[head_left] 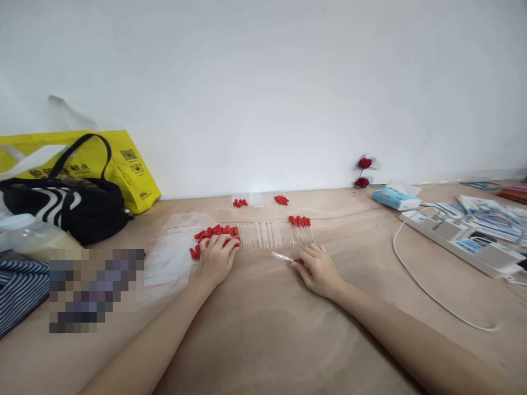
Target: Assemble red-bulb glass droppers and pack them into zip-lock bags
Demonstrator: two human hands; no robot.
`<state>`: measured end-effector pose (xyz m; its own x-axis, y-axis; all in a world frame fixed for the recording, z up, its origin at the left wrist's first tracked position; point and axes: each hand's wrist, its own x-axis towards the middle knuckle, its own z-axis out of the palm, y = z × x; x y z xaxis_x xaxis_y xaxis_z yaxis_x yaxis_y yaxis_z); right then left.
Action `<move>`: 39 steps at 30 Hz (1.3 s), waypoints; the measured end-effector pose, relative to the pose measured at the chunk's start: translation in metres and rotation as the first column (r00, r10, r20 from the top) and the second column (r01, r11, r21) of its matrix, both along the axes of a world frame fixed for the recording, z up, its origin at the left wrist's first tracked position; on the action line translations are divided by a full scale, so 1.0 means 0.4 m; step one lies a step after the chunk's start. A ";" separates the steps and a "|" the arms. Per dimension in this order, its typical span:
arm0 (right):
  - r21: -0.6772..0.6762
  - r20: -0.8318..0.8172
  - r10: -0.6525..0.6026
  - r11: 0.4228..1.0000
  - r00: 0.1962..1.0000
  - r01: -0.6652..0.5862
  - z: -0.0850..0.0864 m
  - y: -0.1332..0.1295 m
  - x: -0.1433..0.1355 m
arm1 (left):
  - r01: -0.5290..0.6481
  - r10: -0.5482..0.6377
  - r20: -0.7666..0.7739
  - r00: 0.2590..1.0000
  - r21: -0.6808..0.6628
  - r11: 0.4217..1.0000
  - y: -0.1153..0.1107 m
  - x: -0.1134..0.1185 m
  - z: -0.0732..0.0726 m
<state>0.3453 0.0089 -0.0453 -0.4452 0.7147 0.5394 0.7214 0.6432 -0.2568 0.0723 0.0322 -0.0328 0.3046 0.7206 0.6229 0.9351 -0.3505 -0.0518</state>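
Note:
My left hand (218,257) rests at the near edge of a pile of red rubber dropper bulbs (212,230). Its fingers are bent, with a bit of red at the thumb and index fingertips. My right hand (319,269) is closed on one end of a thin clear glass dropper tube (282,256), which points left just above the table. Between and beyond the hands lies a row of bare glass tubes (265,235). At the row's right end lie several droppers with red bulbs (300,221) on their far ends.
Clear plastic bags (171,258) lie left of the pile; small bags with red bulbs (281,201) lie by the wall. A black bag (69,206) and yellow bag (138,186) stand left. At right are a tissue pack (395,197), power strip (457,244) and white cable (428,299).

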 end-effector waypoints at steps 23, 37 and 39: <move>-0.287 -0.079 0.079 0.953 0.994 -0.099 0.008 0.028 -0.009 | 0.217 -0.150 0.219 0.964 -0.322 0.922 -0.113 0.092 0.009; 0.024 -0.699 -0.161 0.969 0.697 0.248 -0.011 0.024 -0.021 | 0.183 -0.132 0.237 0.963 -0.209 0.961 -0.103 0.081 -0.006; 0.084 -0.597 -0.084 0.983 0.798 0.166 -0.004 0.017 -0.023 | 0.198 -0.156 0.231 0.960 -0.174 0.965 -0.100 0.080 -0.011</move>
<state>0.3359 0.0159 -0.0470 0.0755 0.6501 0.7561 0.5334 0.6143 -0.5815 0.1041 -0.0080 -0.0371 0.3132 0.7802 0.5414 0.8387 -0.4947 0.2276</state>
